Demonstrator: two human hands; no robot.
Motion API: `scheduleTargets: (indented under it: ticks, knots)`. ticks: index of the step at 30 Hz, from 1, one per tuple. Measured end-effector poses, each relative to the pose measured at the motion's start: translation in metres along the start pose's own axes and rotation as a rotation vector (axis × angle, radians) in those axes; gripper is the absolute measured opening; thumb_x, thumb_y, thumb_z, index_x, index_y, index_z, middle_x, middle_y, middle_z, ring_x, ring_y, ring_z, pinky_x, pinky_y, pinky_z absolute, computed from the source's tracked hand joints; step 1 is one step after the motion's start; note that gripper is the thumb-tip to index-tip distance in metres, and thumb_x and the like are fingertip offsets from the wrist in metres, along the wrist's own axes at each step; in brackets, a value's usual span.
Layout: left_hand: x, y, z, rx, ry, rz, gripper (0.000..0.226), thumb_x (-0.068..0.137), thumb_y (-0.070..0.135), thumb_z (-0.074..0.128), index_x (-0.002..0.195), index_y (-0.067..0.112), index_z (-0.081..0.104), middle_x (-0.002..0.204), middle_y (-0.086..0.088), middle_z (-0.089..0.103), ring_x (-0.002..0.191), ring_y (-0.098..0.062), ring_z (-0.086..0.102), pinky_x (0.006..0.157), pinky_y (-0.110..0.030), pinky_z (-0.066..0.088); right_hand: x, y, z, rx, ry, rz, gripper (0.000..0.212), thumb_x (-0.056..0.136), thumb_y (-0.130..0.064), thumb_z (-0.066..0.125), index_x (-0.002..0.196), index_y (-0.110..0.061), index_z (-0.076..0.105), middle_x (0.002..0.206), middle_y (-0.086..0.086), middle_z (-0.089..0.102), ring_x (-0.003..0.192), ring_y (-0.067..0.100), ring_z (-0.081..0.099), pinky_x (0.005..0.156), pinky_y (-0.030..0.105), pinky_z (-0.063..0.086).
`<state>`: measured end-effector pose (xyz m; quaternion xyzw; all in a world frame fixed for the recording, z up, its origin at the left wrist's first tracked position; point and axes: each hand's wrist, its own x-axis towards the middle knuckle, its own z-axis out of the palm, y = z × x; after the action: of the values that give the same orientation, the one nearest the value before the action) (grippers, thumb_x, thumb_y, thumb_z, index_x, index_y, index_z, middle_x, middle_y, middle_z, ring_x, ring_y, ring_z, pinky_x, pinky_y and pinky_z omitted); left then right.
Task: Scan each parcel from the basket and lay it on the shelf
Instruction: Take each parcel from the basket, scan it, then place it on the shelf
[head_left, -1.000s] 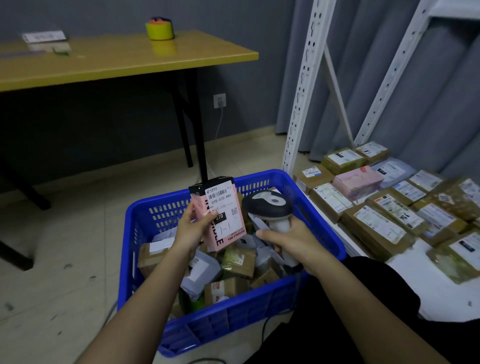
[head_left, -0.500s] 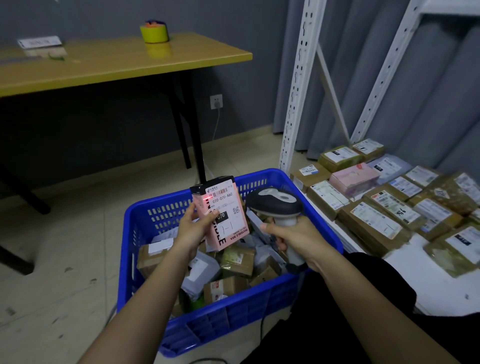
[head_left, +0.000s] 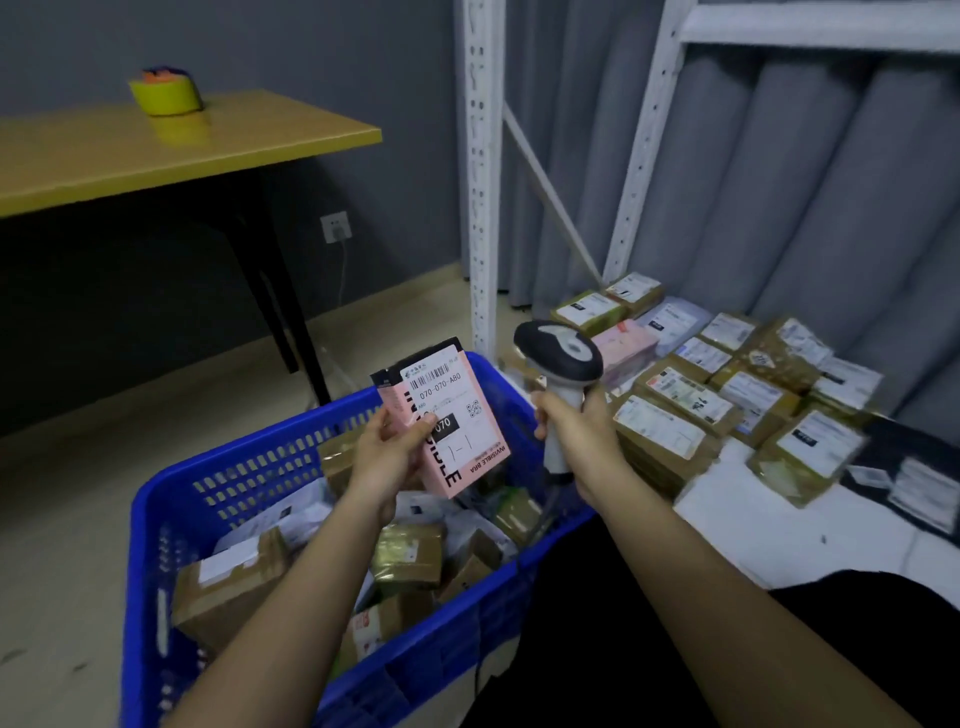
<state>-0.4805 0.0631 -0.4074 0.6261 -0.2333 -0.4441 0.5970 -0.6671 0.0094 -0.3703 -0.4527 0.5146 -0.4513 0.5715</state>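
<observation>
Your left hand (head_left: 387, 452) covers the lower left of the pink box (head_left: 447, 418). The basket (head_left: 171, 525) runs off the bottom edge, the table (head_left: 156, 156) off the left. Parcels (head_left: 810, 452) near the shelf's right edge blur.

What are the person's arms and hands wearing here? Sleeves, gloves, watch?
Nothing visible: the left hand and the right hand are bare, with no gloves, rings or watch. Both forearms are uncovered up to the frame edge, with no sleeve in view.
</observation>
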Motion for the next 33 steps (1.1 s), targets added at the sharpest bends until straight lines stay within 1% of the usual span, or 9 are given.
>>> scheduleTargets:
  ticks: [5, 7, 10, 14, 18, 21, 28, 31, 33]
  knots:
    - [0.015, 0.004, 0.081, 0.042, -0.100, 0.001, 0.077, 0.081, 0.023, 0.073, 0.145, 0.019, 0.031, 0.131, -0.003, 0.058, 0.103, -0.021, 0.064, 0.088, -0.046, 0.054, 0.043, -0.021, -0.061, 0.041, 0.161, -0.071, 0.049, 0.090, -0.015, 0.061, 0.135, -0.017, 0.041, 0.099, 0.008, 0.063, 0.074, 0.017, 0.059, 0.070, 0.033, 0.049]
    - [0.020, 0.001, 0.116, 0.045, -0.137, -0.013, 0.084, 0.082, 0.024, 0.073, 0.148, 0.019, 0.022, 0.134, -0.005, 0.054, 0.107, -0.022, 0.062, 0.093, -0.048, 0.051, 0.055, -0.023, -0.093, 0.019, 0.220, -0.080, 0.051, 0.089, -0.015, 0.062, 0.135, -0.018, 0.042, 0.113, 0.008, 0.063, 0.087, 0.021, 0.062, 0.081, 0.036, 0.053]
    - [0.026, -0.006, 0.168, 0.056, -0.206, -0.026, 0.070, 0.083, 0.024, 0.073, 0.135, 0.020, 0.026, 0.129, -0.006, 0.056, 0.101, -0.018, 0.060, 0.096, -0.049, 0.049, 0.068, -0.016, -0.142, -0.024, 0.311, -0.081, 0.047, 0.091, -0.018, 0.062, 0.135, -0.019, 0.046, 0.123, 0.001, 0.061, 0.105, 0.019, 0.060, 0.089, 0.031, 0.052]
    - [0.040, -0.019, 0.236, 0.100, -0.277, -0.062, 0.051, 0.084, 0.029, 0.072, 0.116, 0.013, 0.037, 0.114, -0.007, 0.063, 0.091, -0.016, 0.064, 0.087, -0.047, 0.054, 0.081, 0.003, -0.196, 0.021, 0.452, -0.020, 0.044, 0.092, -0.028, 0.062, 0.134, -0.022, 0.050, 0.125, 0.002, 0.062, 0.112, 0.022, 0.060, 0.099, 0.043, 0.048]
    - [0.062, -0.028, 0.297, 0.139, -0.293, -0.068, 0.044, 0.088, 0.033, 0.066, 0.117, 0.013, 0.038, 0.099, -0.003, 0.063, 0.078, -0.012, 0.063, 0.058, -0.027, 0.051, 0.109, 0.023, -0.233, 0.082, 0.593, 0.016, 0.045, 0.092, -0.035, 0.062, 0.134, -0.021, 0.052, 0.123, 0.005, 0.065, 0.111, 0.025, 0.062, 0.097, 0.041, 0.050]
    - [0.083, -0.033, 0.339, 0.210, -0.313, -0.068, 0.036, 0.091, 0.037, 0.061, 0.112, 0.017, 0.039, 0.097, -0.006, 0.066, 0.072, -0.016, 0.066, 0.044, -0.023, 0.047, 0.136, 0.029, -0.252, 0.132, 0.617, 0.047, 0.044, 0.092, -0.039, 0.062, 0.131, -0.020, 0.054, 0.121, 0.006, 0.066, 0.109, 0.024, 0.063, 0.093, 0.038, 0.051]
    - [0.140, -0.043, 0.410, 0.434, -0.320, -0.012, 0.038, 0.092, 0.052, 0.052, 0.116, 0.023, 0.046, 0.098, -0.006, 0.070, 0.073, -0.019, 0.069, 0.050, -0.025, 0.048, 0.185, 0.042, -0.285, 0.092, 0.589, 0.034, 0.047, 0.094, -0.040, 0.057, 0.138, -0.023, 0.050, 0.125, 0.001, 0.064, 0.108, 0.019, 0.062, 0.094, 0.034, 0.051]
    - [0.160, -0.046, 0.434, 0.459, -0.322, 0.010, 0.033, 0.093, 0.050, 0.051, 0.113, 0.025, 0.046, 0.094, -0.005, 0.070, 0.070, -0.019, 0.070, 0.051, -0.026, 0.053, 0.201, 0.042, -0.296, 0.045, 0.620, 0.011, 0.040, 0.097, -0.034, 0.054, 0.133, -0.016, 0.054, 0.119, 0.004, 0.065, 0.089, 0.007, 0.062, 0.062, 0.005, 0.047]
    - [0.173, -0.047, 0.450, 0.482, -0.321, 0.020, 0.033, 0.093, 0.049, 0.053, 0.113, 0.024, 0.049, 0.096, -0.006, 0.069, 0.071, -0.018, 0.069, 0.055, -0.028, 0.055, 0.207, 0.045, -0.300, 0.022, 0.619, 0.022, 0.036, 0.097, -0.034, 0.054, 0.127, -0.013, 0.056, 0.117, 0.006, 0.066, 0.089, 0.009, 0.062, 0.056, 0.004, 0.043]
